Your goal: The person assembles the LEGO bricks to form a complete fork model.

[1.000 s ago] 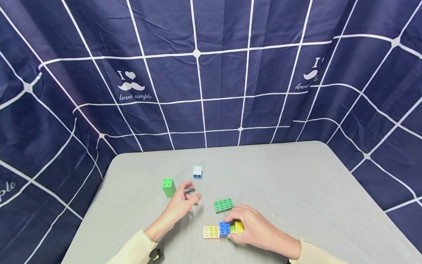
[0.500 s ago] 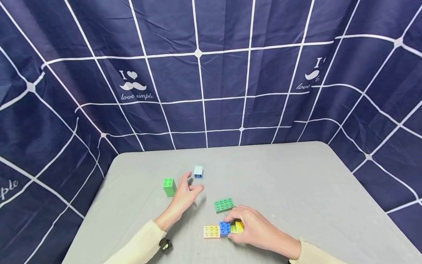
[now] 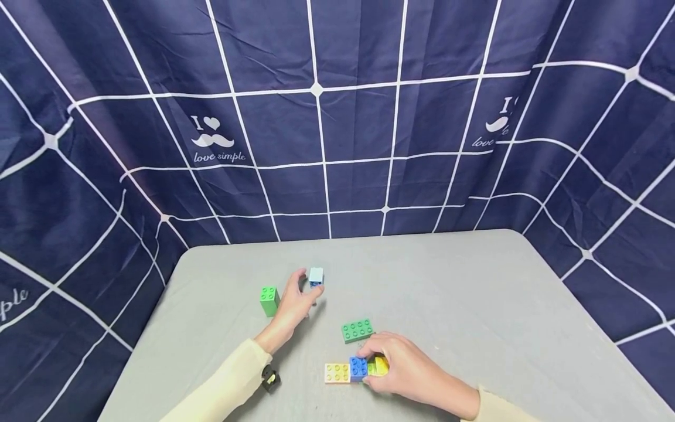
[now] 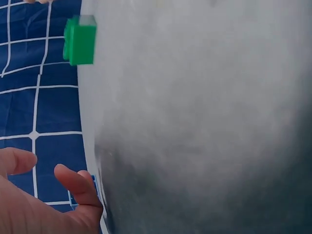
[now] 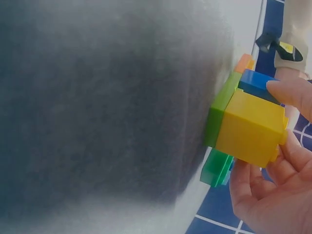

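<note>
My left hand (image 3: 294, 303) reaches toward a light blue toy brick (image 3: 316, 275), with thumb and index finger spread on either side of it. In the left wrist view that brick is mostly hidden behind the thumb. My right hand (image 3: 402, 364) pinches a blue brick (image 3: 358, 368) between thumb and fingers. This brick belongs to a low row on the table, between a pale orange brick (image 3: 337, 373) and a lime green brick (image 5: 220, 114). A yellow brick (image 5: 251, 127) sits on the lime green one, partly covered by the right hand in the head view.
A flat green brick (image 3: 357, 330) lies just beyond the row. To the left of my left hand, a tall green brick (image 3: 269, 301) stands upright. Everything lies on a grey table (image 3: 448, 281), enclosed by a dark blue curtain (image 3: 353, 123) with white lines.
My left hand has moved forward and slightly right, from beside the tall green brick to the light blue brick. The right hand stays on the row.
</note>
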Demonstrator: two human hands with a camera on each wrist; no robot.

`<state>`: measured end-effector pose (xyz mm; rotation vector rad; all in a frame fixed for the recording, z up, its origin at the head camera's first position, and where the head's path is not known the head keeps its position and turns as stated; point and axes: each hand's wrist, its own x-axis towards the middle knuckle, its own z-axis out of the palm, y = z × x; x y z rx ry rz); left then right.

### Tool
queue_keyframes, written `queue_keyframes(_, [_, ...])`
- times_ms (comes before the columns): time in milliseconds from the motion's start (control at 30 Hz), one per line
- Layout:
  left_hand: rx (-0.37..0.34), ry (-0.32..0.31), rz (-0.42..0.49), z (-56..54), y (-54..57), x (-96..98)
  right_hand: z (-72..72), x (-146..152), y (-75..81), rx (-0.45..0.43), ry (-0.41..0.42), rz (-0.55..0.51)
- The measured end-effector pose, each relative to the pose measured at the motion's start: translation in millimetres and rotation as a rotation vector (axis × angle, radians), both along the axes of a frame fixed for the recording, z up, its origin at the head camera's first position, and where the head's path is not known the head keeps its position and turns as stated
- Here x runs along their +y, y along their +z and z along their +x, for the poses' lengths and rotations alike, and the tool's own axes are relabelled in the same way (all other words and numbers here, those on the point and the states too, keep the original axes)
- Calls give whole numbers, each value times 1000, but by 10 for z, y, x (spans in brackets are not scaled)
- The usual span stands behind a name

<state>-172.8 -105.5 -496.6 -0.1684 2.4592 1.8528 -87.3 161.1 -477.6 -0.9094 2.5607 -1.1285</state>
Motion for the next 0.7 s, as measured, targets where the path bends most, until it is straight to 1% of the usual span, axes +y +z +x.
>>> queue_keyframes(67, [17,0,-26,-27,-20,9,10,1,-3,-4,-5,-4])
queue_keyframes(133, [22,3,-20,-59,-34,20,17,1,-3,-5,-8,-6])
queue_keyframes(200, [19,7,10,-94,-45,28,21,1,-1,-3,-10,-6])
queue_keyframes(267, [7,10,60,-129,-51,35,19,0,2,2,-10,-5])
queue_keyframes(333, [-7,13,74,-166,-62,40,17,0,1,-1,-10,-7])
queue_keyframes(433, [-12,9,54,-208,-75,49,20,3,-4,-6,-8,-13])
queue_keyframes(567, [0,12,31,-251,-88,52,28,4,-9,-15,-10,-19])
queue_keyframes(700, [2,21,30,-273,-89,46,31,1,-11,-12,-10,-16])
